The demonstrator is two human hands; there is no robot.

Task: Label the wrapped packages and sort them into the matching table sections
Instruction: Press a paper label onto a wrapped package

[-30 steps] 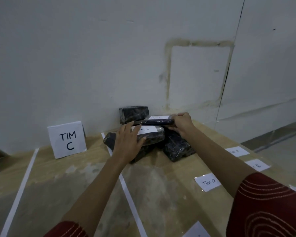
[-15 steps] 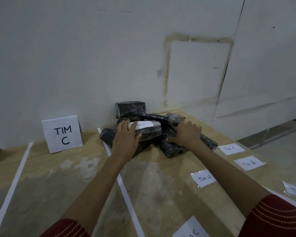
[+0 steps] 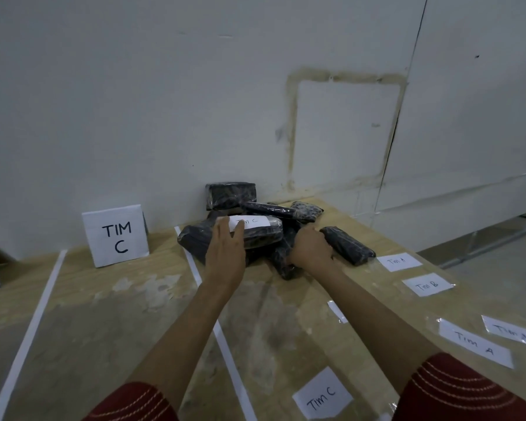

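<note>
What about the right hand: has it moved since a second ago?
Yes. The right hand dropped from the top of the pile to its front, judged against the Tim C package.

The right hand [image 3: 312,250] hides its own fingers; the rightmost label [image 3: 516,331] is cut off.

The wooden table [image 3: 119,323] carries white tape lines [image 3: 42,302], a standing TIM C sign [image 3: 116,235], black wrapped packages [image 3: 346,246] and loose labels [image 3: 322,393].
</note>
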